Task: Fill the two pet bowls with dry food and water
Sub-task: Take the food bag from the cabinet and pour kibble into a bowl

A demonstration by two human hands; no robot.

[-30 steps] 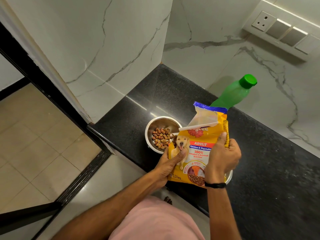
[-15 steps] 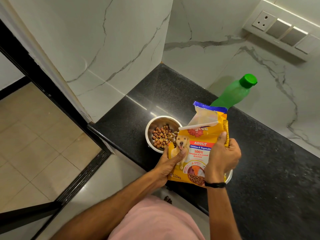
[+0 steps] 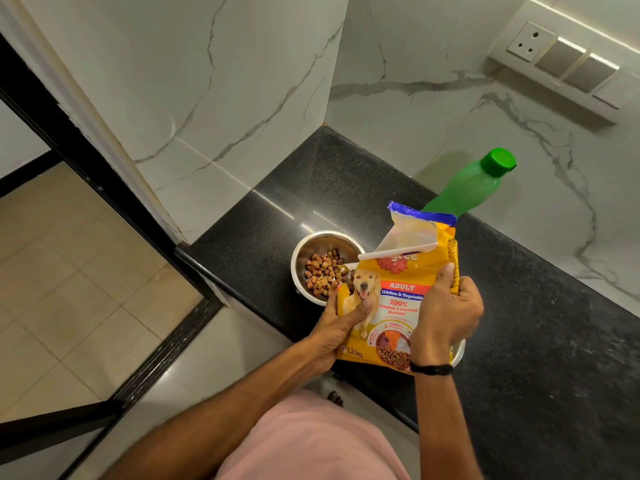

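The left hand point(image 3: 341, 327) holds the lower left of the bag point(image 3: 398, 306), thumb laid across the printed front and fingers hidden behind it. The right hand point(image 3: 446, 313) grips the bag's right edge, thumb pointing up along the front and fingers curled round the side; a black band point(image 3: 431, 369) sits on that wrist. The yellow bag stands upright between the hands, its blue-trimmed top open. Just left of it, touching its left edge, a steel bowl point(image 3: 303, 247) rests on the black bench point(image 3: 536, 341) with brown kibble point(image 3: 322, 271) heaped in its right half. Under the bag, at the near edge of the bench, a sliver of a second steel bowl point(image 3: 459, 353) shows; its contents are hidden. Beyond the bag a green bottle point(image 3: 471, 185) with its green cap on stands by the marble wall, its base hidden by the bag. A socket panel point(image 3: 568, 60) is on the wall at far right.
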